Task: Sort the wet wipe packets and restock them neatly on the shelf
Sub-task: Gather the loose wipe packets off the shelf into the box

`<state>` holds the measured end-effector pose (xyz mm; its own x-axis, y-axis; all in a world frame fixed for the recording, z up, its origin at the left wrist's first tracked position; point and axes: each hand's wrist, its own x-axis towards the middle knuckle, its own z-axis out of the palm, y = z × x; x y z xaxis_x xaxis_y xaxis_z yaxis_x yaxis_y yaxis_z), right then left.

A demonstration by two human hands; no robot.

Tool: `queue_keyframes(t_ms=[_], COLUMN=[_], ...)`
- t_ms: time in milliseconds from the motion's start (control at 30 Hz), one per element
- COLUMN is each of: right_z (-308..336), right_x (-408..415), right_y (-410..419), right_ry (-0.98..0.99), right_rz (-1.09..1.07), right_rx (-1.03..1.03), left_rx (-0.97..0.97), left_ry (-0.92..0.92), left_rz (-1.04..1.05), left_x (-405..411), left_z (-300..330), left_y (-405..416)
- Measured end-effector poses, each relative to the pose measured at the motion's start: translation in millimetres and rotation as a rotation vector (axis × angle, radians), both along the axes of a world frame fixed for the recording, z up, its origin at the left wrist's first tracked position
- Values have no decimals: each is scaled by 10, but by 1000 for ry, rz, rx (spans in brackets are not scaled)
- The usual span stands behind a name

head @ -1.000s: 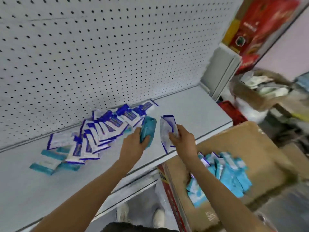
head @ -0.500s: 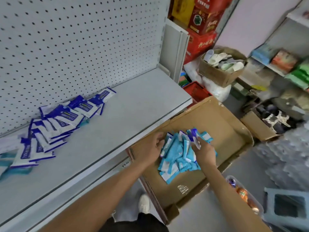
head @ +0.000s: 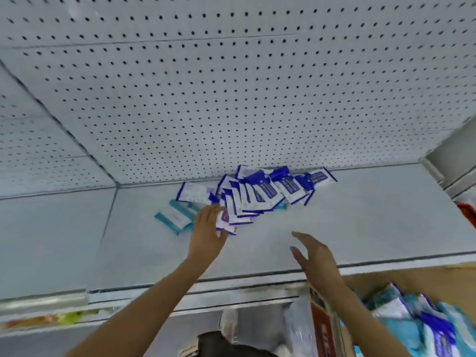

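Packets with dark-blue borders (head: 260, 194) lie fanned in a loose, overlapping heap against the pegboard back panel (head: 231, 99) of the white shelf (head: 360, 215), and a few teal-edged packets (head: 173, 219) sit just beside them on the left, partly tucked under the heap. The left hand (head: 208, 230) reaches to the near end of the fan; its fingers touch or overlap the lowest blue packet, but motion blur means I cannot tell whether they pinch it or merely rest on it. The right hand (head: 313, 256) hovers above bare shelf, well apart from the heap, with fingers spread wide and holding nothing. More packets of both colours (head: 417, 323) wait in the cardboard box (head: 386, 279) at lower right. The main risk, as I judge it, is that the heap is slippery and unstable: a push from the left hand at one end could slide the whole fan sideways and bury the teal packets deeper, mixing the two sorts instead of parting them. A sweep toward the front could send packets over the shelf lip. Adding fresh ones before the fan is squared would likely worsen the disorder.
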<state>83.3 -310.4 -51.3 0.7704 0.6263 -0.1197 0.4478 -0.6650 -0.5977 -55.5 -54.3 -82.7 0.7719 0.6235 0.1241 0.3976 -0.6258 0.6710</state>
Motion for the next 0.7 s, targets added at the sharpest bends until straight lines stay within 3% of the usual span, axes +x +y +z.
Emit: queue_keyframes(t_ms=[100, 267, 467, 567, 700], right_z=[41, -21, -277, -420, -558], right_x=[-97, -342, -540, -548, -533], right_y=[779, 1716, 2330, 2442, 2474], right_ry=[-20, 58, -56, -164, -228], right_rz=[186, 378, 482, 491, 449], right_rx=[-48, -95, -257, -435, -454], left_rx=[-73, 55, 327, 313, 312], left_ry=[149, 513, 480, 370, 465], left_rz=[68, -175, -239, -248, -428], left_x=[-341, -810, -740, -618, -446], left_z=[-57, -339, -477, -455, -435], left_y=[671, 1415, 1645, 1569, 1483])
